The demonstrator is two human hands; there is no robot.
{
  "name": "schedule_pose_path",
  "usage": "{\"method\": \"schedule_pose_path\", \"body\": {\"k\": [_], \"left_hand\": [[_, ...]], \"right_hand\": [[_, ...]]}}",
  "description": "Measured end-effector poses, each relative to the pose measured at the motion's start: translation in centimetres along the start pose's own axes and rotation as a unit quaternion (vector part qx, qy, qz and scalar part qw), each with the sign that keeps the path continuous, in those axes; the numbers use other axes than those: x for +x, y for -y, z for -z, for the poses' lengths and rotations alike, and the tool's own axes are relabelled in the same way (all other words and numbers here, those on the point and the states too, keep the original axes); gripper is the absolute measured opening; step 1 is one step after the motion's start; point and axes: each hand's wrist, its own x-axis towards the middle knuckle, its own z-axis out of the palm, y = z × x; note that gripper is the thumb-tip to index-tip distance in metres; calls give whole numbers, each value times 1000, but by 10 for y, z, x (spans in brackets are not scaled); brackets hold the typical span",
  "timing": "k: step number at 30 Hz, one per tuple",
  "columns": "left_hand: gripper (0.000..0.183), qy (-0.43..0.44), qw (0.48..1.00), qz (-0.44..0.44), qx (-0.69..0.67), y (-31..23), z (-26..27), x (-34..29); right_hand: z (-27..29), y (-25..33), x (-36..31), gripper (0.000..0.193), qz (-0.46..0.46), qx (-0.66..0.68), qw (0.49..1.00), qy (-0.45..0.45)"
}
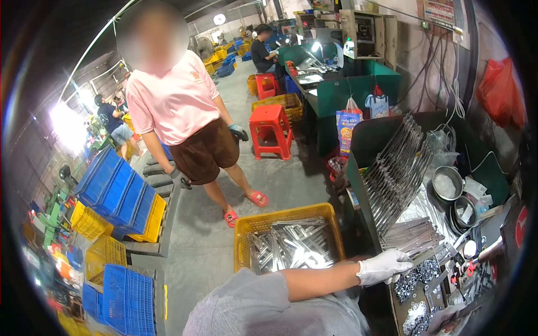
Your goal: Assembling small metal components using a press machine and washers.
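My left hand point(384, 267), in a white glove, reaches across to the workbench on the right. Its fingers are curled together at the near end of a row of flat metal strips point(412, 236); whatever lies in them is hidden. Just below the hand, small dark metal parts point(417, 278) fill a tray, with pale washers point(416, 318) nearer to me. Behind the strips, long thin metal rods point(395, 173) lean in a slanting stack. My right hand does not show.
A yellow crate point(240, 238) of metal strips stands on the floor beside the bench. Beyond it is a person in a pink shirt point(174, 92), wearing gloves. Stacked blue crates point(115, 187) stand left, red stools point(270, 126) farther back. Metal bowls point(447, 183) sit on the bench.
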Motion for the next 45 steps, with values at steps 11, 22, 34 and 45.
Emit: {"method": "schedule_pose_path", "body": {"k": [11, 22, 34, 45], "left_hand": [[22, 7, 1000, 18, -9, 3, -4, 7], [23, 8, 999, 19, -38, -3, -4, 1], [21, 6, 999, 11, -47, -1, -4, -1], [20, 11, 1000, 16, -22, 0, -6, 4]], "right_hand": [[7, 12, -1, 23, 3, 19, 1000, 12], [13, 25, 1, 23, 10, 49, 998, 34], [19, 53, 9, 23, 16, 64, 996, 53], [33, 57, 29, 34, -81, 315, 904, 278]]}}
